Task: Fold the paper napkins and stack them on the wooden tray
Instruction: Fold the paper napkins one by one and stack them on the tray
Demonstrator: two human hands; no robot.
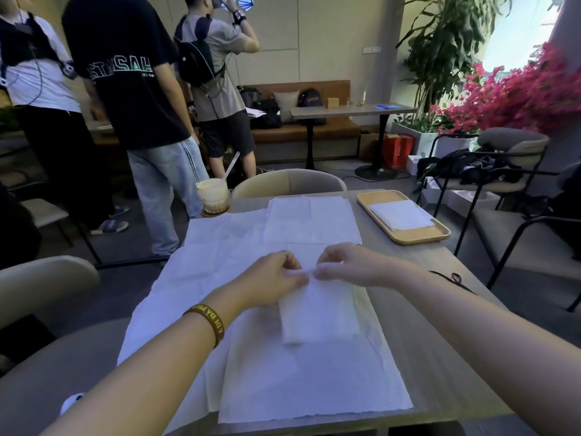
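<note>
A folded white napkin (317,313) lies in the middle of the table on top of larger unfolded napkins (220,256). My left hand (273,278) and my right hand (349,262) meet at its far edge, and each pinches that edge with thumb and fingertips. A wooden tray (367,199) sits at the far right of the table, and a folded napkin (401,215) lies flat in it. Another opened napkin (311,221) lies at the far middle of the table.
A drink cup with a straw (213,195) stands on a coaster at the table's far left corner. Chairs surround the table, one (289,182) at the far side. Three people (132,89) stand behind on the left. A black cord (452,278) lies near my right forearm.
</note>
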